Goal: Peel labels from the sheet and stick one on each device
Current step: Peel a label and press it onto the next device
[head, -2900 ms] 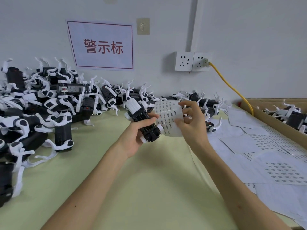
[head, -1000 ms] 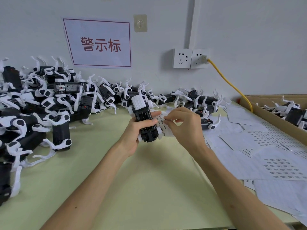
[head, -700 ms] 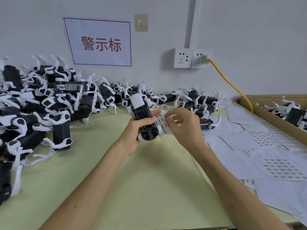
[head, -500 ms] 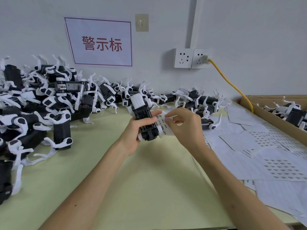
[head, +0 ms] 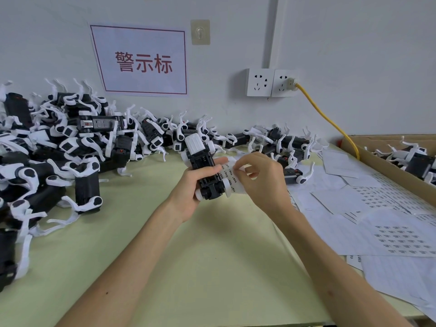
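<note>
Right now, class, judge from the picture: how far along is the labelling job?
Possibly done: a few devices lie in the cardboard box, though no labels can be made out on them. In hand: the left hand grips one device while the right hand pinches at the small label sheet. Left: the big pile of devices by the wall; spare sheets lie ready.

Devices [head: 59, 156] left, sheets [head: 389, 220] right.

Pale green table [head: 200, 267] bears piled black-and-white devices [head: 59, 149], label sheets [head: 377, 220], cardboard box [head: 387, 171].
</note>
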